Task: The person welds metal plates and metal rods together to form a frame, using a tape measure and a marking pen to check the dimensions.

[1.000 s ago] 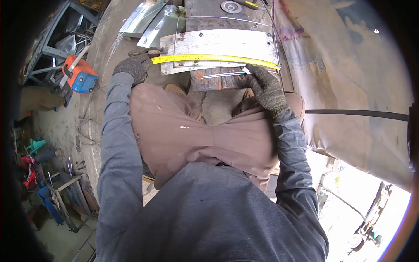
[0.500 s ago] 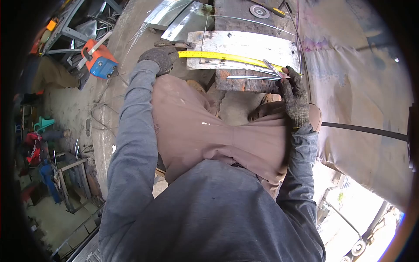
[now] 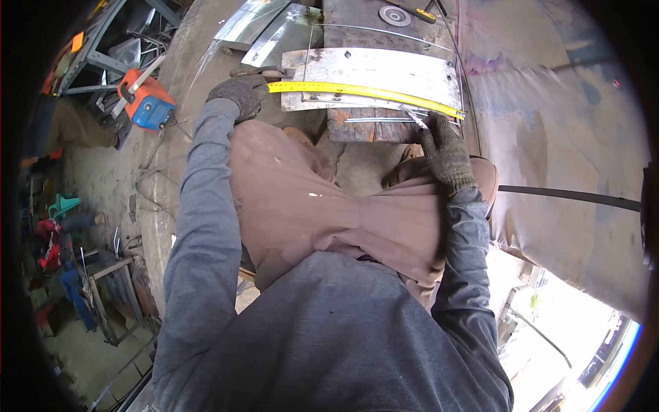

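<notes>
A yellow tape measure (image 3: 343, 89) is drawn out across a whitish metal plate (image 3: 384, 65) with a scuffed surface. My left hand (image 3: 237, 95), in a dark glove, is closed around the tape's left end; the case, if it is there, is hidden. My right hand (image 3: 445, 152), in a grey-green knit glove, grips a slim whitish marker (image 3: 414, 117). Its tip points up-left toward the plate's near edge, beside the tape. The tape's right end shows just above my right fingers. A thin metal rod (image 3: 384, 120) lies along the near edge of the wooden bench (image 3: 336, 130).
A grinding disc (image 3: 395, 16) and a yellow-and-black tool (image 3: 420, 14) lie on the bench's far part. Sheet-metal pieces (image 3: 274, 41) rest to its left. An orange-and-blue machine (image 3: 152, 110) stands on the floor at left. A large cloth (image 3: 549, 123) hangs at right. A person's leg (image 3: 86, 127) shows far left.
My right hand has shifted down and left from the tape's right end, uncovering it. The marker now reaches the plate's near edge. My left hand keeps its grip; the view has shifted slightly.
</notes>
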`<control>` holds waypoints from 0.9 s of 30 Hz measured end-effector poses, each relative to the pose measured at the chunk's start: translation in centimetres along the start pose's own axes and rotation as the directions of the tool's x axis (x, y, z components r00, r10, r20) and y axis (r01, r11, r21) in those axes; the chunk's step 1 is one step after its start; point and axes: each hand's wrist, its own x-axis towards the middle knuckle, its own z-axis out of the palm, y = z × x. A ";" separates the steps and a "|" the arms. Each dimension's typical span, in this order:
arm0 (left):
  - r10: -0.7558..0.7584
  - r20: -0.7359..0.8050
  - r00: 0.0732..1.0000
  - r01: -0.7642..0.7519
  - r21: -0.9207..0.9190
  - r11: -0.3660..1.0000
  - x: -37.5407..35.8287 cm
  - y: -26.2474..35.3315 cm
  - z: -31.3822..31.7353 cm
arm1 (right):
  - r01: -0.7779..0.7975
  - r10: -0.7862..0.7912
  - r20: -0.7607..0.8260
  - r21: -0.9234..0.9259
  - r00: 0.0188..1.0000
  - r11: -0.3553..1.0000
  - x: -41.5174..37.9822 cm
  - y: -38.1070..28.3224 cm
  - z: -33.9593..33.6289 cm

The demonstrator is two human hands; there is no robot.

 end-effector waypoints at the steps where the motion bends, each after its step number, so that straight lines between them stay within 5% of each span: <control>1: 0.006 0.001 1.000 -0.006 -0.010 1.000 0.0 -0.3 0.1 | -0.032 0.031 0.010 0.109 0.999 0.993 -0.1 -0.3 -0.1; 6: 0.031 0.016 0.999 -0.032 0.051 0.998 0.6 -0.9 0.7 | -0.091 0.091 0.023 0.002 0.996 0.996 -0.1 -0.4 -0.1; 8: 0.085 -0.033 0.996 -0.084 0.033 0.996 1.0 -1.4 1.2 | 0.054 -0.055 -0.021 -0.013 0.998 0.998 -0.1 -0.1 0.1; 13: 0.164 -0.042 0.986 -0.159 0.113 0.981 -1.3 -0.1 -0.4 | 0.048 -0.034 0.084 -0.162 0.996 0.986 -0.1 0.6 0.2; 17: 0.325 -0.097 0.941 -0.270 0.365 0.891 -0.8 -1.1 0.4 | 0.082 -0.078 0.036 -0.116 0.996 0.990 -0.2 1.1 0.6; 20: 0.217 -0.078 0.973 -0.199 0.194 0.961 0.3 -1.4 0.8 | 0.105 -0.104 0.039 -0.028 0.994 0.994 0.0 0.8 0.8; 23: 0.310 -0.071 0.948 -0.263 0.374 0.889 -1.2 -0.6 -0.1 | 0.152 -0.152 0.030 0.003 0.988 0.988 -0.2 0.6 1.3; 27: 0.321 -0.095 0.942 -0.277 0.321 0.906 -1.0 -0.9 0.1 | 0.100 -0.098 0.040 -0.048 0.994 0.994 -0.6 -1.0 0.5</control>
